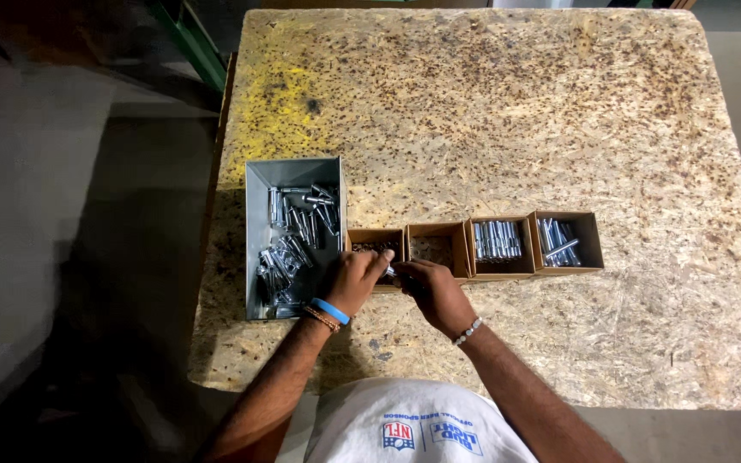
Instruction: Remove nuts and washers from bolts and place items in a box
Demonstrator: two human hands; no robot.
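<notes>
Both hands meet over the leftmost of four small cardboard boxes set in a row on the chipboard worktop (508, 111). The left hand (355, 279) rests just at the right wall of a grey metal bin (255, 249), its fingers curled toward the first box (376, 244); a blue wristband and a beaded bracelet sit on that wrist. The right hand (432, 291) faces it, fingertips pinched in, with a small shiny metal part (390, 272) showing between the two hands at the front edge of that box. Which grip actually clamps the part cannot be told, as the fingers overlap.

The bin holds a loose heap of silvery bolts or sleeves (298, 236). The first box holds small dark pieces, the second box (436, 247) looks nearly bare, the third box (497, 243) holds a neat row of silvery cylinders, and the fourth box (566, 240) holds a few longer silvery pieces lying askew. The boxes touch side by side.
</notes>
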